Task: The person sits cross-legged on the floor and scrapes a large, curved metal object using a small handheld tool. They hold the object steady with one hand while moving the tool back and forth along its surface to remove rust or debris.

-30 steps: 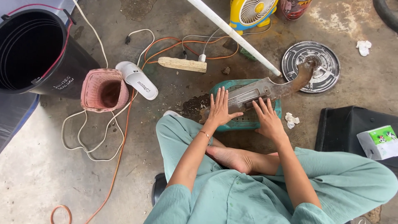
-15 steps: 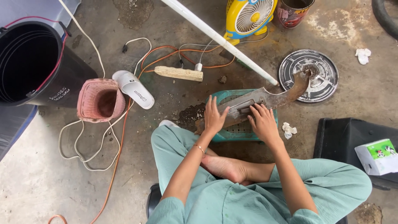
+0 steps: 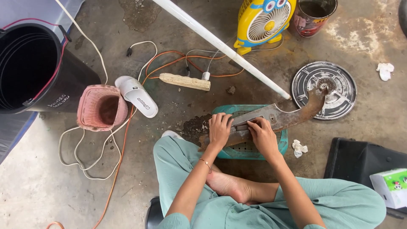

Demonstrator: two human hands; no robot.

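Seated on the floor, a person presses both hands, left [image 3: 219,129] and right [image 3: 261,135], flat on a rusty blade [image 3: 271,121] across a teal basket [image 3: 277,146], best kept steady with even downward pressure.

Both arms reached forward and down, elbows bent. The left hand [image 3: 219,129] and right hand [image 3: 262,135] lay palm-down, close together, fingers curled. A bare foot rested between the forearms.

blk bucket [image 3: 29,68], pink basket [image 3: 101,108], wht slipper [image 3: 136,96], yellow fan [image 3: 263,21], tissue box [image 3: 391,186]
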